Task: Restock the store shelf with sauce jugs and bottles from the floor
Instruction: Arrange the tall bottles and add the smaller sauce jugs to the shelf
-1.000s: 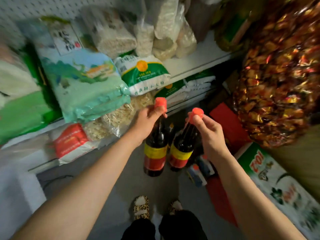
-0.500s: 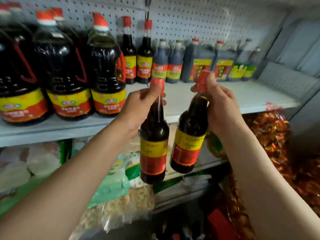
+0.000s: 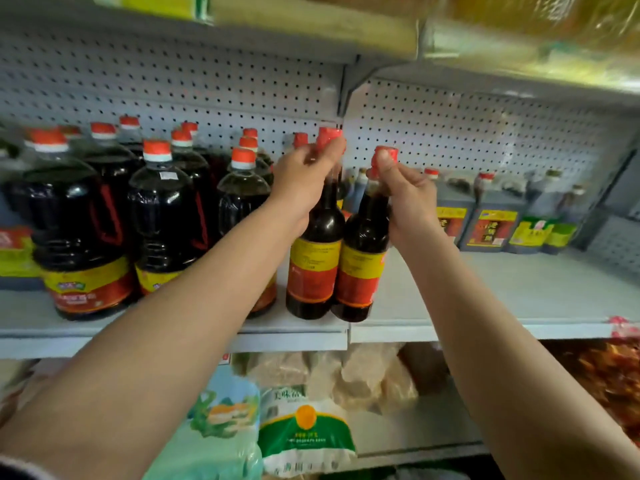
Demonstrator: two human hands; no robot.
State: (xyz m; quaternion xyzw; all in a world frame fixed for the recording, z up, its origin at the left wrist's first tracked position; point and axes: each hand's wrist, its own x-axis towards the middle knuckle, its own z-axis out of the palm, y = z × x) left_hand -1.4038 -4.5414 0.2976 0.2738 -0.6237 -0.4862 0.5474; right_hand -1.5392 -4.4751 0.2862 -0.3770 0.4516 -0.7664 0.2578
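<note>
Nearest are two bare forearms reaching up and forward over the lower shelf, where a green-and-white bag [image 3: 306, 431] and a pale green bag [image 3: 221, 431] lie among clear sacks. The left hand [image 3: 304, 181] has its fingers curled around the red-capped neck of the left bottle [image 3: 317, 265], and the right hand [image 3: 403, 199] is clamped the same way on the neck of the right bottle [image 3: 362, 268]. Both dark bottles carry yellow-and-red labels and are side by side, touching or nearly so, their bases at the front lip of the grey shelf [image 3: 485, 306]; whether they rest on it or hang just above it, I cannot tell. To the left on that shelf stands a crowd of big dark sauce jugs [image 3: 159, 216] with red caps. Farther back on the right, squarish dark jugs [image 3: 488, 220] line the white pegboard [image 3: 450, 133].
</note>
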